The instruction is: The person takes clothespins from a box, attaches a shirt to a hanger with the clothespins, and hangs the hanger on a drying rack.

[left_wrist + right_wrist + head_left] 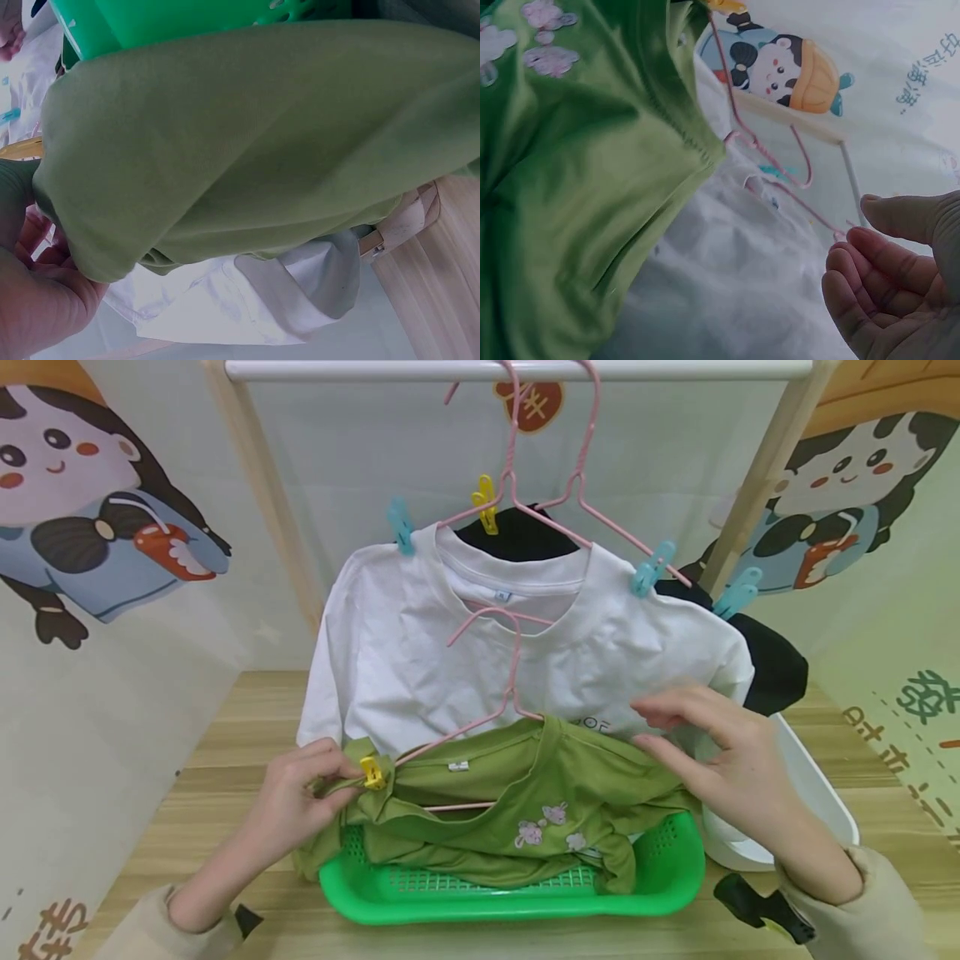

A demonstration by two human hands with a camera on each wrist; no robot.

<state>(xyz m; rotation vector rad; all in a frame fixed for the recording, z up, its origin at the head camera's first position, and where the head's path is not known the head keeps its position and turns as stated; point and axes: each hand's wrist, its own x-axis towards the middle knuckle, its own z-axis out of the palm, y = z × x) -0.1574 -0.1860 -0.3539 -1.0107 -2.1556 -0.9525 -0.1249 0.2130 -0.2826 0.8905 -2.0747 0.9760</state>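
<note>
A green shirt with small pink-and-white patches on its chest is draped over a pink hanger, its lower part in a green basket. My left hand pinches the cloth at the shirt's left-side shoulder, right beside a yellow clothespin clipped there. In the left wrist view, hanging green cloth covers most of the frame. My right hand hovers by the opposite shoulder, its fingers loosely bent and thumb apart; the right wrist view shows nothing between them.
Behind hangs a white shirt with blue clothespins at its shoulders, on a rack with a white rail. A black garment hangs further back, near another yellow clothespin. At the right stands a white bin.
</note>
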